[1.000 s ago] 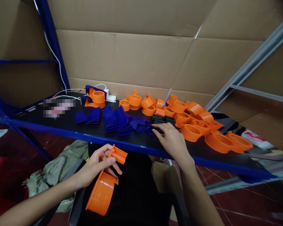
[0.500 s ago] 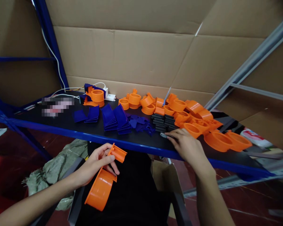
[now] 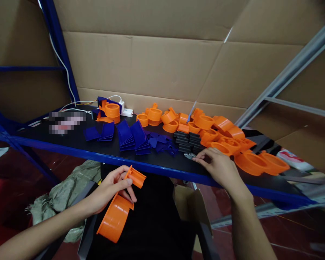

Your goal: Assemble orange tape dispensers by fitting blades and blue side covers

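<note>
The left hand point(image 3: 114, 185) grips the orange part point(image 3: 114, 221) mid-length above the lap, presumably for balance. The right hand point(image 3: 217, 164), well apart, pinches a grey metal tool point(image 3: 189, 156) near the shelf's point(image 3: 166, 164) front edge, evidently within easy reach.

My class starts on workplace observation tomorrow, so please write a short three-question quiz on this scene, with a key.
1. Which hand holds the orange plastic part with a large ring?

2. True or false: in the picture, the stacked black plastic strips lie to the left of the fanned dark blue plates.

3. What do the fingertips of the right hand touch? A: a white plastic plug; B: a small grey metallic object; C: a dark blue plate.

Key:
1. The left hand.
2. False; the strips lie to the right of the plates.
3. B.
</note>
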Demonstrator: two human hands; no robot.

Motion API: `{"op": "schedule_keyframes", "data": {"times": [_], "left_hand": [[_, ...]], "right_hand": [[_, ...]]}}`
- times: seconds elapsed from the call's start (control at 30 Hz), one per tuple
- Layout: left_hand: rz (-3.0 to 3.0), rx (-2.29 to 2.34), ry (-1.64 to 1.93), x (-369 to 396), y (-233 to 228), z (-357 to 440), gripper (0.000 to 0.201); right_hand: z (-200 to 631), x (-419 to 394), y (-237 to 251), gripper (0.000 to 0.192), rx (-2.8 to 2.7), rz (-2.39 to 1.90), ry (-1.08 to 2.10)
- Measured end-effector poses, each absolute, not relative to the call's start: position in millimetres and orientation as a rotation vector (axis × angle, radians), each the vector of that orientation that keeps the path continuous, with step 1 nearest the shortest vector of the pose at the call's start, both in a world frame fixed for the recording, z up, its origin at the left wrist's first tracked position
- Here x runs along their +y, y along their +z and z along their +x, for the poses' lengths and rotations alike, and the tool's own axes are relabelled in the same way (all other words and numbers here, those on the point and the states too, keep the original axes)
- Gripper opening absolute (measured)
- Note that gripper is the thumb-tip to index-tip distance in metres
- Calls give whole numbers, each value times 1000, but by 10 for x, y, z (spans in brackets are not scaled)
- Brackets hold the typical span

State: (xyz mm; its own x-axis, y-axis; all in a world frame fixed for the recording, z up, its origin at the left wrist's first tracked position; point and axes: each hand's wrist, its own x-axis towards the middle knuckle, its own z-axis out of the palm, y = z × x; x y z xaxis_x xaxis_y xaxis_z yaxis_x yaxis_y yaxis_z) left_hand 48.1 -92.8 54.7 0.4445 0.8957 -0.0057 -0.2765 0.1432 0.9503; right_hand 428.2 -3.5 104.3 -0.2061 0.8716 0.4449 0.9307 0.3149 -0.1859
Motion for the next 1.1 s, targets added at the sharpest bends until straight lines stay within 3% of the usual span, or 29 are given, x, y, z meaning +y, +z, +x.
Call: {"op": "schedule_keyframes", "data": {"times": [0.3,0.67,1.1], "left_hand": [[1103,693,951,-928,541,494,25],[1154,696,873,-964,539,556,27],[1184,705,803,-1004,553,575,24]], "right_hand": [[4138,-89,1194,35,-2007,-1426,104],[2948,-549,1291,19,-2275,-930,914],[2648,-498,1030,13,-2230,-929,1009]]}}
